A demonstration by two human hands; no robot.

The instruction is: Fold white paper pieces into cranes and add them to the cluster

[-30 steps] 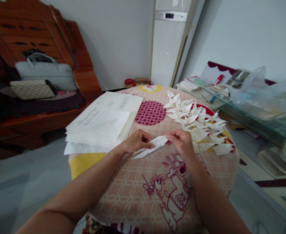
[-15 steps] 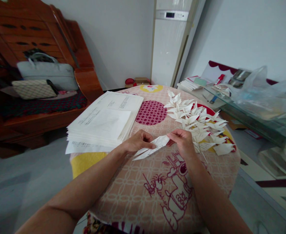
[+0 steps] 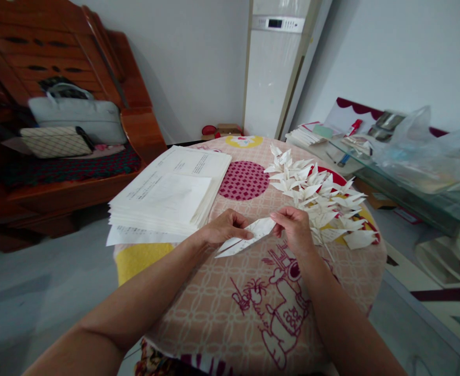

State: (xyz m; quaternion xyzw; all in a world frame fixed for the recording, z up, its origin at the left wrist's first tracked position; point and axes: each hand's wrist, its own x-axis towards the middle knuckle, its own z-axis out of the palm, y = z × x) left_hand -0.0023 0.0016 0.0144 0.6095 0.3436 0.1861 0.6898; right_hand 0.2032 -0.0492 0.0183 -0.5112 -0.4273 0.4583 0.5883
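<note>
A folded piece of white paper [image 3: 249, 236], long and pointed with a split at its left end, is held above the table between both hands. My left hand [image 3: 227, 227] pinches its middle, thumb on top. At the upper right end, my right hand [image 3: 292, 225] grips the paper with thumb and fingertips. Right of my right hand lies a heap of folded paper cranes [image 3: 312, 196], several of them overlapping. To the left stands a thick stack of printed paper sheets [image 3: 151, 183], with a smaller sheet [image 3: 175, 196] on top.
The round table has a pink patterned cloth [image 3: 214, 303]. A glass-topped cabinet [image 3: 402, 177] at the right bears a plastic bag [image 3: 410, 141] and papers. On the left, a wooden bench [image 3: 139, 125] holds a grey bag [image 3: 81, 120]. A white upright appliance [image 3: 273, 73] stands behind.
The folded paper has turned slightly in my fingers. Both hands stay in nearly the same place with their hold kept.
</note>
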